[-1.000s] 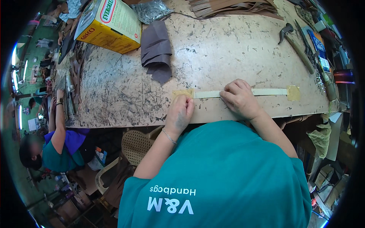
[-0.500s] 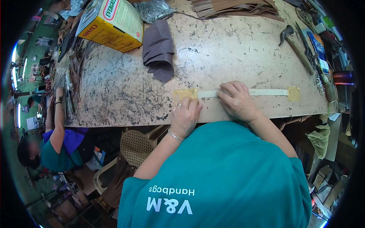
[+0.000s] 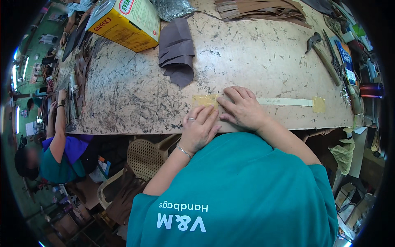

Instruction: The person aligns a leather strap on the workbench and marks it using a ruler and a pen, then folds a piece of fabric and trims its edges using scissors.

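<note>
A narrow white strip [image 3: 286,101] lies flat along the near part of the worktable [image 3: 255,53]. Clear yellowish tape [image 3: 204,99] covers its left end, and another piece of tape [image 3: 318,104] sits over the right end. My left hand [image 3: 199,128] rests on the table with its fingers stretched out, the tips at the lower edge of the left tape. Beside it, my right hand [image 3: 243,108] lies palm down over the left part of the strip, fingertips by the tape. Both hands are open, and the right one hides the strip beneath it.
A yellow and white can [image 3: 126,26] stands at the back left next to folded dark sheet material [image 3: 177,51]. Brown strips [image 3: 263,12] are heaped at the far edge. A hammer [image 3: 325,59] lies right. Another person [image 3: 61,160] works at the left; a chair [image 3: 144,158] stands below the table.
My right hand has slid left along the strip to the left tape. My left hand has shifted slightly, its fingers now more stretched out. The view has moved a little.
</note>
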Demonstrator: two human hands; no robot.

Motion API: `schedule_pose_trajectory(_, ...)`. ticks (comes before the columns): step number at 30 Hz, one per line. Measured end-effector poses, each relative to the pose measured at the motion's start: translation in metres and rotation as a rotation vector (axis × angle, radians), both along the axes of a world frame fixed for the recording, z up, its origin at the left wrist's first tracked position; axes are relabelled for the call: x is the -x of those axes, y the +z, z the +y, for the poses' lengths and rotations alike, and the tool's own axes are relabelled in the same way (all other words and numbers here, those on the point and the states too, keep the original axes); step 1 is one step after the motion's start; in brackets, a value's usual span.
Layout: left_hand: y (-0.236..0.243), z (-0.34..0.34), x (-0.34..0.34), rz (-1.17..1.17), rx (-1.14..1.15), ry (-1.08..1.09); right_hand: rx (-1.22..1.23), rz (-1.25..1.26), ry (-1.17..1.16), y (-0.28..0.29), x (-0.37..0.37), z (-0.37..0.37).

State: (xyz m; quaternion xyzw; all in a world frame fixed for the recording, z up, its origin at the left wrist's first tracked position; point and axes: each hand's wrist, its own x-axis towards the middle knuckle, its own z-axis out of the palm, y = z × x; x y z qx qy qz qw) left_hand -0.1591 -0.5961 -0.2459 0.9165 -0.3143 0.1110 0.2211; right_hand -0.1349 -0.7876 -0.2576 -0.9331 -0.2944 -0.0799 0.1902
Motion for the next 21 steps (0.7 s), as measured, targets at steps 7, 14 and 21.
schedule_pose_trajectory(7, -0.003, 0.012, -0.012, 0.059, 0.033, -0.33, -0.014, 0.063, 0.114, 0.004, 0.001, -0.003)
schedule_pose_trajectory(14, -0.006, 0.024, -0.017, 0.299, 0.352, -0.296, 0.061, 0.216, 0.141, 0.009, 0.009, -0.01)
schedule_pose_trajectory(21, 0.005, 0.001, -0.026, 0.223, -0.499, -0.159, -0.049, 0.056, 0.186, 0.003, 0.021, -0.02)
